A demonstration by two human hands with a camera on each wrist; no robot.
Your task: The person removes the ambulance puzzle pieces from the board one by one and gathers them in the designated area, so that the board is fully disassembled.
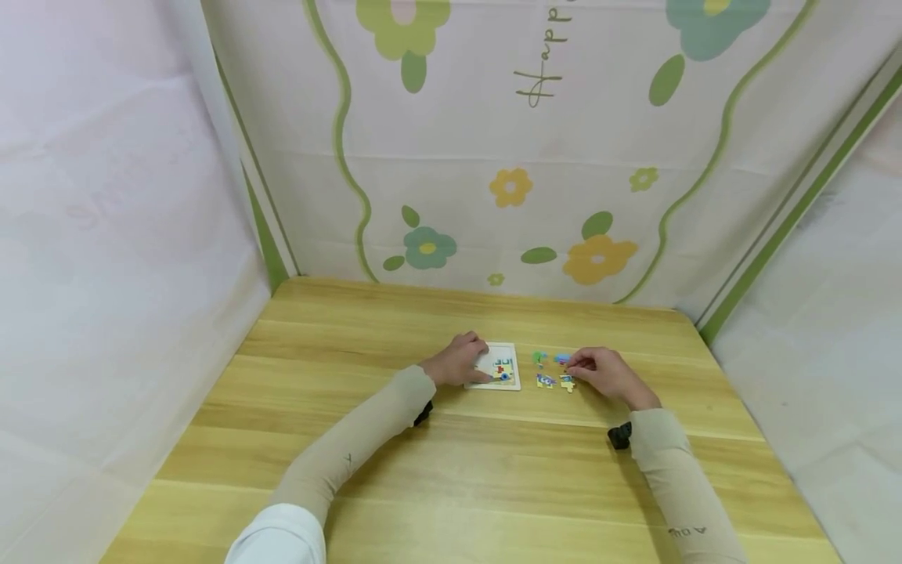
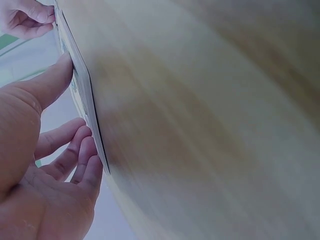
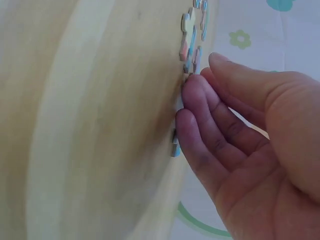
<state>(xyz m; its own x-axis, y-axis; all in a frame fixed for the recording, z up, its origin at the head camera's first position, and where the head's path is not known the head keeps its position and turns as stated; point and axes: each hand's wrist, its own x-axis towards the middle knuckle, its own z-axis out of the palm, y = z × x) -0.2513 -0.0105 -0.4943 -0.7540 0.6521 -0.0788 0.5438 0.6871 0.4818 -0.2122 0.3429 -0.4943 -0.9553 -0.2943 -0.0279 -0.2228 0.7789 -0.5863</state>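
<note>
My left hand (image 1: 458, 362) rests over the left part of a white puzzle tray (image 1: 517, 368), which lies flat on the table. In the left wrist view, its thumb (image 2: 62, 72) presses on the tray's face and the other fingertips touch the rim. Colourful joined pieces (image 1: 503, 370) show inside the tray. My right hand (image 1: 602, 372) is low over loose puzzle pieces (image 1: 546, 381) to the right of the tray. Its fingertips (image 3: 187, 122) touch or nearly touch a piece lying under them; I see nothing pinched between thumb and fingers.
A light wooden table (image 1: 437, 470) carries everything. Behind it hangs a white cloth (image 1: 451, 157) printed with flowers, and pale cloth walls (image 1: 106, 235) stand at both sides. A green piece (image 1: 539, 358) lies at the back of the loose group, nearest the tray.
</note>
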